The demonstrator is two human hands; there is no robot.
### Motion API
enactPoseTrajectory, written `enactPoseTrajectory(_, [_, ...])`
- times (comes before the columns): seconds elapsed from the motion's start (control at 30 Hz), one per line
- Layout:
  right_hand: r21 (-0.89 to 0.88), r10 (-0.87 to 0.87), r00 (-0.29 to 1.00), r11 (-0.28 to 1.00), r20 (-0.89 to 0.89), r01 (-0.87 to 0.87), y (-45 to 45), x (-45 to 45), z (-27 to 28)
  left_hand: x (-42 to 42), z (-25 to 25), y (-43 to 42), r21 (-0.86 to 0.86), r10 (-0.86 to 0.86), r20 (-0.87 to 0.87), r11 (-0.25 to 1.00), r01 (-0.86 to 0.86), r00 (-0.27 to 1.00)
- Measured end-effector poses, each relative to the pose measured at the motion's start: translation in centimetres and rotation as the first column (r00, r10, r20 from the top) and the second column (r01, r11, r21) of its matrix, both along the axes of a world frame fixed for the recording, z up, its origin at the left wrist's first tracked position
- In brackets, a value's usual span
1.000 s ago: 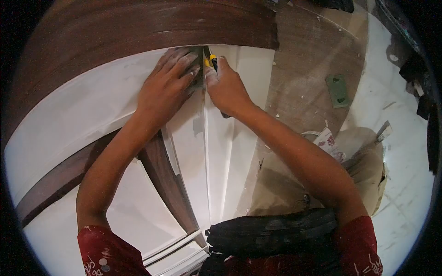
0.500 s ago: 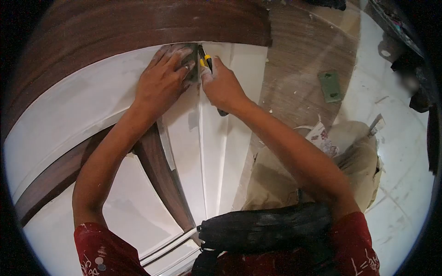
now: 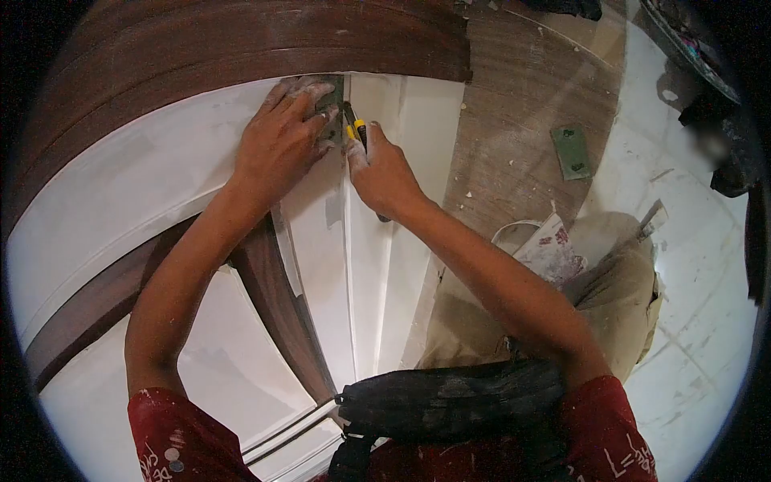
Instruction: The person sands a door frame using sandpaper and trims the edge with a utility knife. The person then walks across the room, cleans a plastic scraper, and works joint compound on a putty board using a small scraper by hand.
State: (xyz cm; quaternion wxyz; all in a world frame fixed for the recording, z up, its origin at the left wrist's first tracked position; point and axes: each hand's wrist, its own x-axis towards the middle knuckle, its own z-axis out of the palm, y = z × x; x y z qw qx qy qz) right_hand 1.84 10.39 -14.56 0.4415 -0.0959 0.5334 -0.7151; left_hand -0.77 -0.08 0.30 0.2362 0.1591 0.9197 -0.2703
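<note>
Right hand [image 3: 381, 173] grips yellow-black tool [image 3: 361, 128]; left hand [image 3: 281, 140] palm-down.

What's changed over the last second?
The right hand has drawn the yellow-and-black tool along the edge of the green plate, away from the dark brown band, toward the body. Nothing was taken up or let go. The left hand still rests on that plate; the other plate lies unmoved.

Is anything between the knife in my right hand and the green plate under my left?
Nothing visible. The utility knife in your right hand has its tip beside the right edge of the green plate; your left hand leaves that edge uncovered there. Whether tip and plate touch is unclear.
</note>
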Motion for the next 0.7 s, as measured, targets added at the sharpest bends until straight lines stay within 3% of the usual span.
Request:
enactPoseTrajectory(0.2, [-0.028,-0.068,0.997,0.997,-0.026,0.068,0.4,2.2,0.2,0.0,0.0,0.6,-0.037,0.004,0.011,0.999,-0.003,1.0])
enactPoseTrajectory(0.3, [-0.051,0.051,0.997,0.998,0.059,-0.048,1.1,2.9,0.5,0.0,0.0,0.1,-0.033,0.001,0.051,0.999,0.0,0.999])
enactPoseTrajectory(0.47, [-0.061,0.014,0.997,0.998,0.077,-0.01,0.9,3.6,0.6,0.1,-0.2,0.0,-0.105,0.055,0.064,0.993,-0.048,0.996])
enactPoseTrajectory(0.57, [-0.04,0.012,0.996,0.999,0.083,-0.009,0.7,4.1,0.8,0.2,-0.3,0.0,-0.042,-0.015,-0.019,0.999,0.014,1.0])
enactPoseTrajectory(0.7, [-0.014,-0.028,0.998,0.999,0.06,0.029,0.9,4.8,1.3,-0.1,-0.1,0.7,-0.012,0.035,-0.012,0.999,-0.035,0.999])
